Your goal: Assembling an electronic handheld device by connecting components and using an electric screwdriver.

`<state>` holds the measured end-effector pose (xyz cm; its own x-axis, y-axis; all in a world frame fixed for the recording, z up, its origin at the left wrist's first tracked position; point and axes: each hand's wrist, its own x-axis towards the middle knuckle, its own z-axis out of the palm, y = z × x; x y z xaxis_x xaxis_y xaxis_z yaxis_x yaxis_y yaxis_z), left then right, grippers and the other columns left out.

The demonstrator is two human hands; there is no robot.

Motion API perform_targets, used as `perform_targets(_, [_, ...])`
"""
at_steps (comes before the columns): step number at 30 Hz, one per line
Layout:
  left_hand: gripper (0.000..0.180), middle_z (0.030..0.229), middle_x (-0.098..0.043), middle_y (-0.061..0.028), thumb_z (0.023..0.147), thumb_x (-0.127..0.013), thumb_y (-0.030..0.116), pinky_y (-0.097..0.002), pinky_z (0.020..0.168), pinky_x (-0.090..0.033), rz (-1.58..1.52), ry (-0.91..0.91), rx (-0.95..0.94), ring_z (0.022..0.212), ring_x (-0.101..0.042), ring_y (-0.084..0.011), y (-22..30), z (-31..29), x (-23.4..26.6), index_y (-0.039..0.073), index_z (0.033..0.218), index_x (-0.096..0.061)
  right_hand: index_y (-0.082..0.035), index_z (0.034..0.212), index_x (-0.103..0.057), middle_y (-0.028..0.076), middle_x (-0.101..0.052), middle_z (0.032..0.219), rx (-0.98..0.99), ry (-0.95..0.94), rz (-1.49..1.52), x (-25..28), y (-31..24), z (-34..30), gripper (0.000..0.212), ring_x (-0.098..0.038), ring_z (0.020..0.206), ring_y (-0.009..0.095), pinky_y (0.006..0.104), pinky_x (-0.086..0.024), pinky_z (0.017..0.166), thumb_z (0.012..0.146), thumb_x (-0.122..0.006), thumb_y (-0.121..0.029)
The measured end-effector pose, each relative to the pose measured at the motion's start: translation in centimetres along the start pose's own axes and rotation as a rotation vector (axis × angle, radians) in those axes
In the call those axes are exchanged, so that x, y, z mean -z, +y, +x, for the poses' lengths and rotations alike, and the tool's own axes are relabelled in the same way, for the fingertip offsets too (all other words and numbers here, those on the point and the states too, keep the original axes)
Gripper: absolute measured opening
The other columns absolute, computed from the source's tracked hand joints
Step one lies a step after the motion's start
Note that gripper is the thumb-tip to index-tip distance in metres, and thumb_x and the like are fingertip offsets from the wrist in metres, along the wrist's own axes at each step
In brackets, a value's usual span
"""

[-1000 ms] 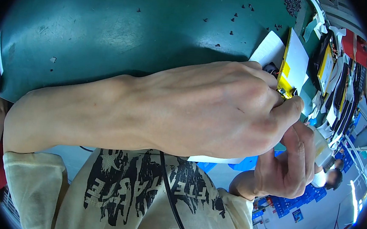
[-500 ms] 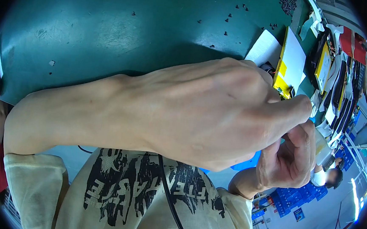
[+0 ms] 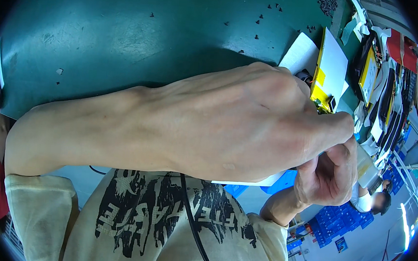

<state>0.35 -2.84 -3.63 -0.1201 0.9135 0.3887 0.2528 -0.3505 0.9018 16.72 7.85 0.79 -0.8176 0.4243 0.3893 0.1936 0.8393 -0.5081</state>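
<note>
My left hand [image 3: 248, 118] stretches across the view from the left, its back toward me. Its thumb and curled fingers are closed at the tip, and most of the fingers are hidden. Right beside it, my right hand [image 3: 329, 175] is curled, with thumb and fingertips pinched against the left thumb. Whatever lies between the fingertips is hidden. Just beyond my left knuckles stands a flat white panel [image 3: 332, 64] with yellow edging and a bit of circuitry at its lower end. I cannot tell whether my hidden fingers touch it. A white sheet [image 3: 300, 54] leans next to it.
The green tabletop [image 3: 104, 31] carries scattered small dark parts and a dense pile of them [image 3: 322, 1] at the far right. Stacked panels and papers [image 3: 391, 85] line the right side. Blue crates [image 3: 335, 224] and a person [image 3: 369, 200] are in the background.
Both hands have shifted slightly, the right one a little up and left. The panel has moved slightly up and left. More white and blue shows beneath my left hand.
</note>
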Motion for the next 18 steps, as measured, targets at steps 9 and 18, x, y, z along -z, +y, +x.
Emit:
perform_targets(9, [0.036, 0.067, -0.053, -0.0056, 0.069, -0.07, -0.01, -0.0343, 0.058, -0.046, -0.047, 0.098, -0.065, 0.057, -0.051, -0.0227, 0.0, -0.1, -0.3, 0.002, 0.101, -0.059, 0.008, 0.081, -0.07, 0.017, -0.07, 0.079, 0.017, 0.106, 0.057, -0.7, 1.0, -1.0, 0.021, -0.065, 0.067, 0.022, 0.0277, -0.05, 0.057, 0.071, -0.083, -0.003])
perform_targets(18, [0.027, 0.064, -0.052, -0.0071, 0.072, -0.068, -0.011, -0.034, 0.056, -0.048, 0.072, 0.077, -0.02, 0.056, -0.053, -0.0228, 0.0, -0.1, 0.0, 0.003, 0.092, -0.056, 0.006, 0.088, -0.068, 0.02, -0.07, 0.086, 0.007, 0.147, 0.149, -0.6, 0.8, -1.5, 0.021, -0.069, 0.072, 0.021, 0.0282, -0.052, 0.059, 0.075, -0.082, -0.002])
